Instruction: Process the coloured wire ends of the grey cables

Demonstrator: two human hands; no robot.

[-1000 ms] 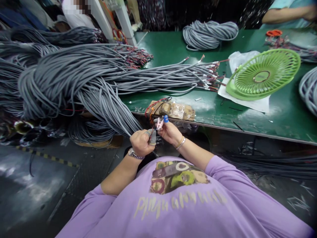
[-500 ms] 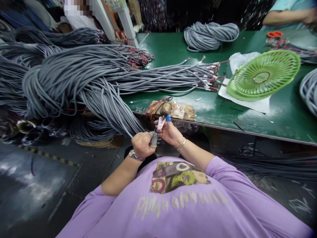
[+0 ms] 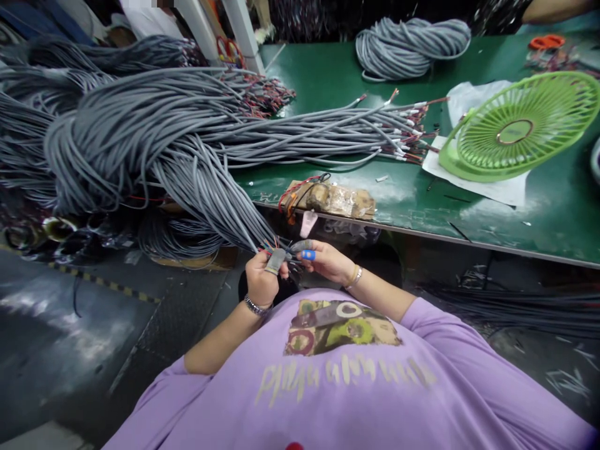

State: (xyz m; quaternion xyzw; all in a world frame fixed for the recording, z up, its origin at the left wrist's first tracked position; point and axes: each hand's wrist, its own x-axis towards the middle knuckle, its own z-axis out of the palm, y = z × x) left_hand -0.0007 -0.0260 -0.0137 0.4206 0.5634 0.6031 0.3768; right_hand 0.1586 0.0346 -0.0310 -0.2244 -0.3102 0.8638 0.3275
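Observation:
My left hand, its thumb wrapped in grey, is closed on the end of a grey cable where thin coloured wires fan out. Against it, my right hand pinches at the thin wires; one finger wears a blue cover, another a grey wrap. The fingers partly hide the wire ends. Just beyond them, a pale pink piece hangs at the table edge. A thick bundle of grey cables slopes from the table down to my hands.
On the green table are a wooden block with tape, a green fan, a coiled grey cable and orange-handled scissors. More cable ends lie along the middle. Another person's arm shows at the far right.
My right hand has let go of the pale pink piece, which now hangs at the table edge, and has come down to the wires. My left fist has loosened into a pinch with coloured wires showing.

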